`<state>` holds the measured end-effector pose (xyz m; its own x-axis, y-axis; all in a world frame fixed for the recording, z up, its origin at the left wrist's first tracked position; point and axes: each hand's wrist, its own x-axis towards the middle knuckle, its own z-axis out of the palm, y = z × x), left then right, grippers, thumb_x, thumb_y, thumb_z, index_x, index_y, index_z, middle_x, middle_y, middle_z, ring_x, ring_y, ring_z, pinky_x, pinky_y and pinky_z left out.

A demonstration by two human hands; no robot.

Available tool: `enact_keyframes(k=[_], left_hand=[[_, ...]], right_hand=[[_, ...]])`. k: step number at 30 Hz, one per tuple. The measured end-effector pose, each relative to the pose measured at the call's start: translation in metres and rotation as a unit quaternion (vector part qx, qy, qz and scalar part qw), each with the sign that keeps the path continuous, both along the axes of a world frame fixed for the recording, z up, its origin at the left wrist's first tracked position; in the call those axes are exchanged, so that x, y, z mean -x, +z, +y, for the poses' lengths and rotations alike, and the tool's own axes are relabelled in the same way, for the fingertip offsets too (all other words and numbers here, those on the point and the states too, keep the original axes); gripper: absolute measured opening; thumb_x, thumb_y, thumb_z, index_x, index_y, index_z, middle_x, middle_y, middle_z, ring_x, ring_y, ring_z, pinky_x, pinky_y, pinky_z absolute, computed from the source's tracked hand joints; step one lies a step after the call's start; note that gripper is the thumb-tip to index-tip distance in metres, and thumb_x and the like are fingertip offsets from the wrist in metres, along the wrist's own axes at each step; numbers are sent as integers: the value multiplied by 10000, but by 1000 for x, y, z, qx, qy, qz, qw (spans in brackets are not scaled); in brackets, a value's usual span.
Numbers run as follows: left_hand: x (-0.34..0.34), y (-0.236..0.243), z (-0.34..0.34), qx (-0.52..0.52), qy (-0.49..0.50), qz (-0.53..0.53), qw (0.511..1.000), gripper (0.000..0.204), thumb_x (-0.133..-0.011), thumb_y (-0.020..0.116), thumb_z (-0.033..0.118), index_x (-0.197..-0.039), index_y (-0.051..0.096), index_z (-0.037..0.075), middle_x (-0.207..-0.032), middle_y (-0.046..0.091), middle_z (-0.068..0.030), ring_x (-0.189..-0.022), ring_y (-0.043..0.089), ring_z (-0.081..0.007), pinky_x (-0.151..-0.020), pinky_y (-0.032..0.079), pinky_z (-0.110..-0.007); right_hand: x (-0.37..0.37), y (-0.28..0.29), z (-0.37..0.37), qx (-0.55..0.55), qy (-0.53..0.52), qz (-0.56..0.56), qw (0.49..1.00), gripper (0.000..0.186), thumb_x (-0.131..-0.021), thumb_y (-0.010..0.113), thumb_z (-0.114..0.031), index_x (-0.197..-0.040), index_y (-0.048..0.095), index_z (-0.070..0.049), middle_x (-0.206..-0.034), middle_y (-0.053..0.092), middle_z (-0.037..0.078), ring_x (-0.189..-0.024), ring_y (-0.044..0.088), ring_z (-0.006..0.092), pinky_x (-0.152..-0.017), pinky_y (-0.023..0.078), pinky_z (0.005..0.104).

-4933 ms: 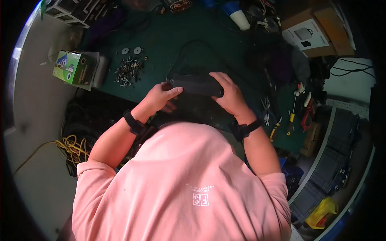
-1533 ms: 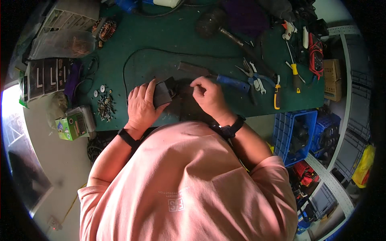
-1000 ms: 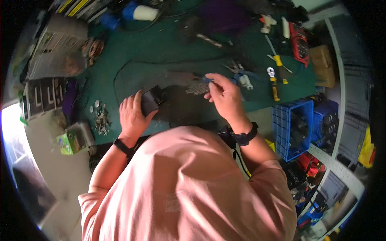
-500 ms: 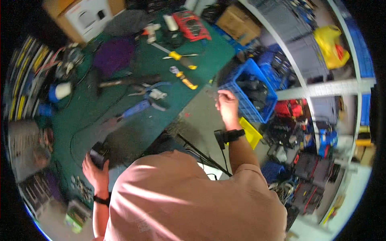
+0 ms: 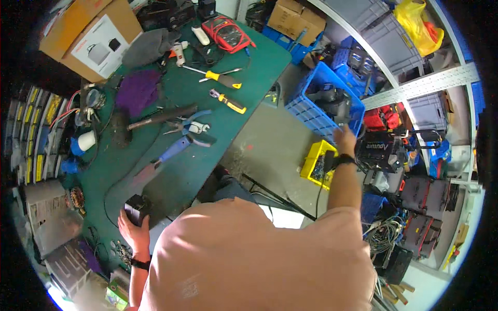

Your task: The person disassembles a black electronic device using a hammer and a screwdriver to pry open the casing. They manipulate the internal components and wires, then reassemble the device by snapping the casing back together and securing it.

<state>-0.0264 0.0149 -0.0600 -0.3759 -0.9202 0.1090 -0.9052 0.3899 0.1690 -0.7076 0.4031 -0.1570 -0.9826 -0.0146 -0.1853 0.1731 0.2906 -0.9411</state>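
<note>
At the near left of the green table (image 5: pixel 249 116), your left hand (image 5: pixel 136 234) curls round one black box (image 5: pixel 135 210), with a heap of small metal parts (image 5: pixel 121 252) beside your wrist. To the right, over the grey floor (image 5: pixel 264 132), your right hand (image 5: pixel 344 139) is at the near rim of a blue crate (image 5: pixel 311 115) — blurred, so I cannot tell how open it is or what it holds. One yellow bin (image 5: pixel 310 159) stands near it. Farther up the table lie one blue-handled tool (image 5: pixel 175 149), one pair of pliers (image 5: pixel 178 124), one hammer (image 5: pixel 163 116) and two yellow-and-black-handled tools (image 5: pixel 224 80); beyond — one red meter (image 5: pixel 226 34).
</note>
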Motion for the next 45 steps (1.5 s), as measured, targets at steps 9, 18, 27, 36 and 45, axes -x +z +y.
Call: enact_keyframes(k=[9, 18, 27, 36, 45], left_hand=[[10, 4, 6, 2, 3, -9, 1000, 910, -643, 876, 274, -1383, 423, 2, -1149, 565, -201, -1086, 531, -411, -979, 421, -487], [19, 13, 10, -7, 20, -9, 1000, 877, -639, 881, 288, -1354, 457, 9, -1164, 572, -182, -1081, 539, -375, -973, 428, -474], [21, 15, 14, -12, 40, -13, 999, 880, -623, 885, 297, -1344, 473, 8, -1150, 571, -174, -1076, 539, -366, -970, 433, -473], [32, 25, 6, -16, 24, -2, 1000, 790, -655, 864, 308, -1295, 515, 5, -1119, 595, -177, -1069, 560, -373, -946, 439, -477], [8, 37, 12, -44, 42, 115, 992, 746, -616, 883, 189, -1249, 536, -3, -1189, 590, -198, -1135, 546, -394, -1024, 415, -477]], right_hand=[[-160, 94, -245, -217, 358, 244, 875, 273, -848, 729, -250, -1043, 700, -62, -969, 701, 153, -871, 684, 344, -775, 551, 417], [-169, 76, -331, -369, 440, 300, 762, 295, -847, 732, -255, -1033, 646, -43, -1011, 653, 148, -957, 646, 357, -800, 536, 472], [-184, 109, -399, -309, 506, 343, 729, 258, -895, 682, -275, -954, 645, -27, -958, 674, 181, -896, 667, 380, -769, 547, 490], [-189, 74, -481, -366, 501, 360, 697, 334, -910, 651, -365, -986, 687, -42, -953, 693, 161, -922, 681, 354, -791, 551, 475], [-290, 138, -423, -83, 648, 176, 736, 304, -840, 744, -193, -1084, 682, -22, -966, 679, 159, -872, 666, 287, -763, 532, 381]])
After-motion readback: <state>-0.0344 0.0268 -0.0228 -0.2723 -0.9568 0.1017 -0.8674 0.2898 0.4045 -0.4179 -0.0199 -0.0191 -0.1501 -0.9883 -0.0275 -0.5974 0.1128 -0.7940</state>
